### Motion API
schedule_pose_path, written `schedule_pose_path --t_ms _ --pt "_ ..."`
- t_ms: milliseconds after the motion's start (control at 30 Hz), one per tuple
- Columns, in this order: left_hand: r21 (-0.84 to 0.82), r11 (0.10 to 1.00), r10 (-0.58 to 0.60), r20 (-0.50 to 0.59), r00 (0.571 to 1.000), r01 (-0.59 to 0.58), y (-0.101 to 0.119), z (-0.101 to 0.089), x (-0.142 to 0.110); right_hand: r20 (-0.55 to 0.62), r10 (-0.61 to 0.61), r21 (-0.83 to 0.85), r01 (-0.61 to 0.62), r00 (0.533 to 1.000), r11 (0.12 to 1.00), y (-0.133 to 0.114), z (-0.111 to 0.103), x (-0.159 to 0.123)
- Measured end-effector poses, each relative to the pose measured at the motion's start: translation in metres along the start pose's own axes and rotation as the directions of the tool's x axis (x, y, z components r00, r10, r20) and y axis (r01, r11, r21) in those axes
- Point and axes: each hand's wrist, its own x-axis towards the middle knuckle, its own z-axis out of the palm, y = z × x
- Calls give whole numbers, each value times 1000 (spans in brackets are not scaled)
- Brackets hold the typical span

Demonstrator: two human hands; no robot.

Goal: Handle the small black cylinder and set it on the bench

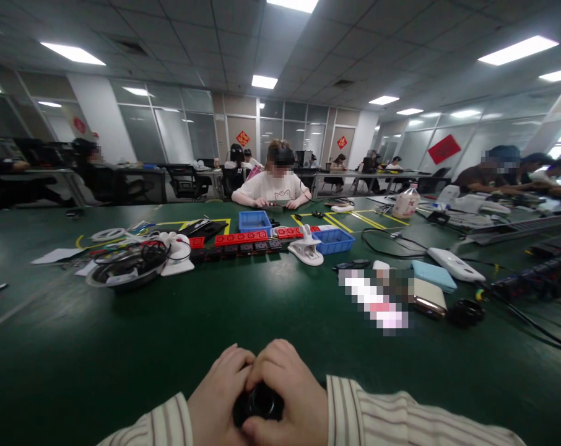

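Black object (264, 402) in hands (290, 379), cable-filled bowl (143, 277)

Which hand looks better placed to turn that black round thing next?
Right, probably: the right hand's fingers curl over the black thing's far edge, its thumb at the near side. The left hand cups the other side, thumb hidden.

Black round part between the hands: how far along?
Done: grip looks set, left hand and right hand around the black round part. In hand: only that, as far as visible. Remaining: can't tell; the hands hide much of it, and no finished state shows.
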Motion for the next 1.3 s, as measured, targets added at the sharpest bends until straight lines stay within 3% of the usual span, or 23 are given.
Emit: schedule_pose_path --t_ms 167,300,367,467,533,700,800,1000,1100,1200,1300 --pt "-62 997 36 34 999 -34 4 -4 1 145 -202 34 199 969 979 -8 -8 2" --pt "12 997 75 -2 997 -75 -5 2 -3 145 -334 4 337 931 941 -6 -8 2" --pt "51 996 79 -27 996 -78 -10 6 -6 85 -295 -2 296 952 955 -5 -6 1" --pt "75 995 68 -71 995 -62 -11 8 -10 -28 -110 25 111 994 993 0 0 -3" --pt "62 996 61 -69 996 -57 -8 7 -10 -73 -4 29 6 997 1000 5 7 -7" --pt "-34 999 41 -9 999 -41 -7 2 -6 -20 106 -80 -108 994 991 15 18 -12" --pt "-90 995 36 30 999 -33 -10 0 -2 53 73 -75 -69 996 995 13 11 -8" --pt "-69 998 11 101 995 -4 -3 -5 4 179 -207 39 203 962 978 8 -1 -1" --pt "-61 998 17 63 998 -13 0 -6 1 113 -289 37 287 951 957 9 4 -4" --pt "-27 1000 4 -16 1000 -4 2 -2 -3 -42 -258 16 259 965 966 7 10 -8" --pt "17 999 -36 -85 996 38 4 2 -7 -80 -88 9 89 993 996 1 9 -8"
